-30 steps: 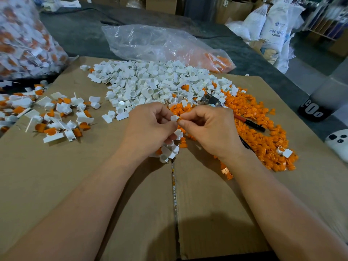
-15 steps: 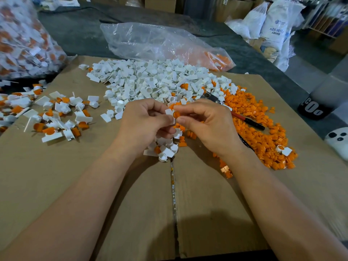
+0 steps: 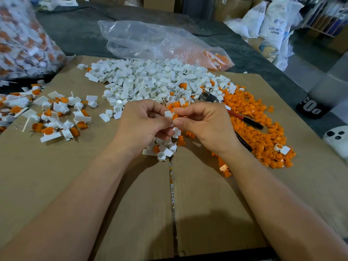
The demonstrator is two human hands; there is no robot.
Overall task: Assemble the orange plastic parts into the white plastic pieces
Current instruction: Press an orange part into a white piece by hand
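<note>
- Brown cardboard sheet (image 3: pixel 75 176) covers a dark counter (image 3: pixel 75 34), with white sacks (image 3: pixel 273 25) stacked in the background beyond the right fingers.
- Far left of the fingers, one bulging clear bag (image 3: pixel 22 40) is packed with white-and-orange pieces, too many to count.
- Left of the fingers, a scatter of assembled pieces (image 3: pixel 56 117) lies on the cardboard, several dozen at a rough look.
- Beyond the fingers, a heap of loose white pieces (image 3: pixel 150 81) spreads out, far too many to count. Behind it lies one crumpled plastic bag (image 3: pixel 150 42).
- Left hand (image 3: pixel 143 125): its fingers are curled, thumb and forefinger pinching one white piece (image 3: pixel 168 113). The piece's flat tab points up and away. Its long axis is mostly covered, so I cannot tell it.
- Right hand (image 3: pixel 205 125): its fingers are curled and pinch one orange part (image 3: pixel 175 116), which touches the white piece between the two sets of fingertips.
- Under the fingers, a small cluster (image 3: pixel 163 149) of white and orange bits rests on the cardboard.
- Right of the fingers, loose orange parts (image 3: pixel 263 129) form an uncountable heap, with one red-handled tool (image 3: pixel 243 118) lying across it.
</note>
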